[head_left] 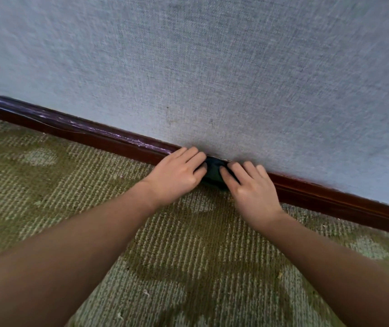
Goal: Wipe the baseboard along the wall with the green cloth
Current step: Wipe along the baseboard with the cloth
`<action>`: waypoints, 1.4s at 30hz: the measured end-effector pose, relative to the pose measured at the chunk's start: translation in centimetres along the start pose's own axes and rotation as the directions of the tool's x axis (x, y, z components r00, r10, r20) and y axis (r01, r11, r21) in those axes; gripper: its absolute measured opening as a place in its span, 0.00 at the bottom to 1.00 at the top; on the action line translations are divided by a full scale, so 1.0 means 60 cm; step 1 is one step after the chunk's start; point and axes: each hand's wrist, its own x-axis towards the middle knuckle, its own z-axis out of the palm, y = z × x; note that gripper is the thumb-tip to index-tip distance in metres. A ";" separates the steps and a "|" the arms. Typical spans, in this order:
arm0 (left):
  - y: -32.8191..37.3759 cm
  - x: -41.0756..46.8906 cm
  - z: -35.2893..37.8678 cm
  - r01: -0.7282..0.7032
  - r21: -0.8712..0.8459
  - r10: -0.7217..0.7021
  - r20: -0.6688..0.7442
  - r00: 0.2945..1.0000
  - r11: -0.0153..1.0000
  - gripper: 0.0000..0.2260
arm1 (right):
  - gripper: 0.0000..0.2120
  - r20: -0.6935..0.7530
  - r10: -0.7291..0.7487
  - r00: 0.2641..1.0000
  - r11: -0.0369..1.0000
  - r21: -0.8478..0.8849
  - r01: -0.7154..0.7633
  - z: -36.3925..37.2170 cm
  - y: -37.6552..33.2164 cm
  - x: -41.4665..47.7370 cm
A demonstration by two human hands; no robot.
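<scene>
From the head camera, both bare forearms reach forward and down to the foot of a grey-blue textured wall, where a dark reddish-brown baseboard runs slantwise across the view above a green-and-beige patterned carpet. The green cloth, bunched into a small dark wad, sits against the baseboard's face and top edge, right where board and carpet meet. The left hand and the right hand lie side by side on it, close together. Their fingers are laid fairly straight over the wad, pressing it to the wood rather than closing round it. Most of the cloth is hidden under them, and whether either thumb pinches a fold cannot be told.

The step in hand looks like the wipe itself, with the cloth loaded against the board. The top edge to the person's left shows pale streaks, perhaps dust or scuffing, while the stretch to the right looks darker and more even. On that showing, the next move probably calls for sliding the wad leftward along the board. Both hands should keep even pressure, so that the cloth rides the top edge and face together and does not drag on the carpet pile.
</scene>
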 end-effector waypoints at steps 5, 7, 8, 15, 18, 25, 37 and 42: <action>0.007 0.000 -0.003 0.099 -0.063 -0.098 0.028 0.995 0.993 0.10 | 0.15 -0.027 0.027 0.999 0.999 0.032 -0.026 0.011 -0.001 -0.004; 0.009 0.001 -0.004 0.128 -0.085 -0.125 0.046 0.991 0.988 0.10 | 0.17 -0.018 0.048 0.999 0.997 0.055 -0.047 0.013 -0.003 -0.006; 0.011 0.002 -0.005 0.141 -0.090 -0.137 0.052 0.989 0.986 0.09 | 0.19 -0.005 0.058 0.998 0.996 0.061 -0.058 0.014 -0.004 -0.007; 0.019 0.003 -0.009 0.369 -0.235 -0.354 0.105 0.929 0.899 0.08 | 0.18 -0.042 0.023 0.999 0.998 0.064 -0.020 0.012 -0.008 -0.003; 0.018 0.004 -0.010 0.321 -0.197 -0.312 0.078 0.947 0.926 0.08 | 0.20 -0.031 0.027 0.999 0.996 0.082 -0.024 0.011 -0.011 0.000; -0.002 -0.013 -0.012 0.237 -0.140 -0.231 0.057 0.971 0.961 0.12 | 0.16 -0.073 0.051 0.996 0.989 0.142 -0.040 0.017 -0.022 0.012; -0.027 -0.051 -0.007 0.381 -0.157 -0.376 0.063 0.925 0.911 0.15 | 0.23 0.052 0.098 0.994 0.958 0.267 -0.108 0.013 -0.062 0.051; -0.035 -0.050 -0.013 0.297 -0.073 -0.292 0.079 0.953 0.952 0.12 | 0.24 0.085 0.090 0.992 0.956 0.273 -0.110 0.010 -0.069 0.058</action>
